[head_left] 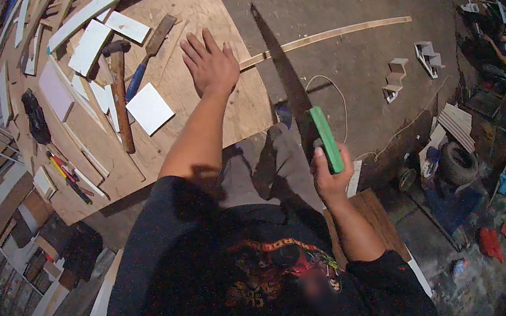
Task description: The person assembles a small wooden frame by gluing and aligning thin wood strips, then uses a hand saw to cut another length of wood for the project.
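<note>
My left hand (pixel 213 66) lies flat near the right edge of the plywood tabletop (pixel 196 111), fingers spread. It presses at the near end of a thin wooden strip (pixel 351 30), which juts out past the edge to the right; the part beneath the palm is hidden. In my right hand (pixel 334 176) is a handsaw (pixel 284 67), gripped by its green handle. Its long dark blade points away from me and crosses the strip just beyond the table edge. Whether the teeth touch the wood I cannot tell.
A hammer (pixel 122 101), a blue-handled chisel (pixel 139 78), a white square piece (pixel 151 109), pliers (pixel 69 176) and several offcuts lie on the left of the table. On the floor at right are zigzag wooden pieces (pixel 395 80), a cord (pixel 391 136) and a tyre (pixel 458 163).
</note>
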The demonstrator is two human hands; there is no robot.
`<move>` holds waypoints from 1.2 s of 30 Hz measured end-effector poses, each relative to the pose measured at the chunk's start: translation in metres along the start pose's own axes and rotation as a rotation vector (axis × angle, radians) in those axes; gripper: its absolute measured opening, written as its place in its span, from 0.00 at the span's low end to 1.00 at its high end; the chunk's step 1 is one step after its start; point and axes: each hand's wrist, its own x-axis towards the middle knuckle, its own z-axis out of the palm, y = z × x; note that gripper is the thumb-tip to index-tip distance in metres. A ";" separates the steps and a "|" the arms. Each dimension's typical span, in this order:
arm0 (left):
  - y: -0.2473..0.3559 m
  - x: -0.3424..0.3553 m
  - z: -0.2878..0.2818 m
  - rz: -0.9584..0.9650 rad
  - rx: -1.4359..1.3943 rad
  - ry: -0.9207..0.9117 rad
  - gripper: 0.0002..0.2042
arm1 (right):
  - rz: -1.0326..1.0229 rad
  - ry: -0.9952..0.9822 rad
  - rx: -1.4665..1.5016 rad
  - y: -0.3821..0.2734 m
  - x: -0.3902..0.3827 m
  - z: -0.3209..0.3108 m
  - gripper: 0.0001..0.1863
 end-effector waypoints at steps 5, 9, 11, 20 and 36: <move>0.000 0.001 -0.003 -0.004 -0.004 -0.018 0.33 | 0.066 0.133 0.076 -0.008 0.002 -0.012 0.10; 0.002 0.001 -0.006 0.011 0.015 -0.021 0.34 | -0.121 -0.031 -0.137 0.000 -0.003 -0.022 0.06; 0.001 0.001 -0.005 0.023 0.040 -0.026 0.34 | -0.137 -0.060 -0.166 -0.011 -0.007 -0.019 0.08; -0.003 0.003 0.010 0.025 0.045 0.008 0.35 | -0.262 -0.119 -0.181 -0.019 -0.010 -0.011 0.11; 0.001 0.003 0.000 0.003 -0.026 -0.030 0.33 | -0.316 -0.172 -0.203 -0.021 -0.001 -0.015 0.10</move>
